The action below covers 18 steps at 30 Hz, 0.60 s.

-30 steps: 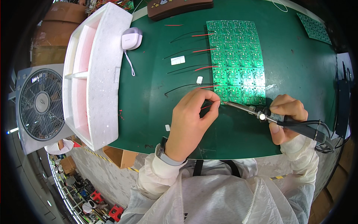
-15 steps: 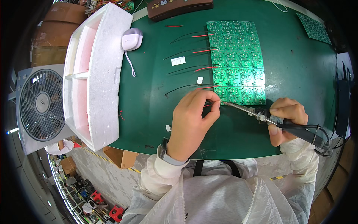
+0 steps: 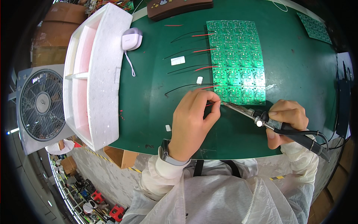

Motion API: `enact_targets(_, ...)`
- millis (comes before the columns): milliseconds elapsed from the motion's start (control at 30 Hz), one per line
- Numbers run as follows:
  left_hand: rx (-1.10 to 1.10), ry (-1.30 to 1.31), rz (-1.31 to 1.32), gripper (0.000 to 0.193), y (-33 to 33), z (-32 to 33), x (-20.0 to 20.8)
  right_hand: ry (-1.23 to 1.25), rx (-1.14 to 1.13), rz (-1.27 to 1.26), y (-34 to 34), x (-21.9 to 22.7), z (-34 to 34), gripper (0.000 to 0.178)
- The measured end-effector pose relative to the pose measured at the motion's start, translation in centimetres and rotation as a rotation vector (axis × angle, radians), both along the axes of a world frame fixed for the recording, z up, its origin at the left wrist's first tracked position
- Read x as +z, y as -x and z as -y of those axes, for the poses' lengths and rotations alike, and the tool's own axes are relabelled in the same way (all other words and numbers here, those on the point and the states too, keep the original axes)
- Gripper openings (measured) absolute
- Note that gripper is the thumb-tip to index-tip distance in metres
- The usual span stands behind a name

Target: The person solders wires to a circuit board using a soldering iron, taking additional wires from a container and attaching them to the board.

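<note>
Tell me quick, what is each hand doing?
Left hand: closed, pinching a red wire at the green circuit board.
Right hand: closed around the soldering iron.

I see a green mat [image 3: 298, 67] covering the bench, brightly and evenly lit. At nine o'clock a white foam tray [image 3: 93, 74] with pink-tinted compartments lies along the mat's edge, and beyond it a grey fan [image 3: 39, 106] stands off the bench. At eleven o'clock there are cardboard boxes [image 3: 59, 33]. At twelve a brown case [image 3: 179, 7] lies at the far edge. At seven o'clock, below the bench front, the floor [image 3: 74, 183] holds small scattered items, too small to tell.
</note>
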<state>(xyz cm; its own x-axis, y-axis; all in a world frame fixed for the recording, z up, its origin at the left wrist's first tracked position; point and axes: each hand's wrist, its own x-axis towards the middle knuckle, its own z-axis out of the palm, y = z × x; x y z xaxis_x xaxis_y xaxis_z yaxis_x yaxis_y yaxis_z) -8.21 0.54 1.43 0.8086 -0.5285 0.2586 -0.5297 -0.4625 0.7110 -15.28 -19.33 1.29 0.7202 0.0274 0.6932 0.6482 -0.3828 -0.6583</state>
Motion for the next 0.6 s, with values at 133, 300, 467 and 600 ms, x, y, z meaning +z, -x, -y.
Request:
enact_targets(133,0.018,0.002,0.061,0.015,0.23,0.05,-0.19,-0.003,0.011,0.009,-0.06,0.07,-0.2,0.026)
enact_targets(300,0.002,0.007,0.049,0.014,0.08,-0.02,-0.13,-0.019,-0.011,0.009,-0.02,0.04,-0.29,0.024)
enact_targets(467,-0.013,-0.014,0.069,0.014,-0.15,-0.07,0.03,-0.048,0.0,0.014,-0.11,-0.22,-0.32,0.024)
enact_targets(600,-0.041,-0.036,0.078,0.016,-0.33,-0.05,-0.01,-0.05,-0.005,0.01,-0.09,-0.19,-0.33,0.024)
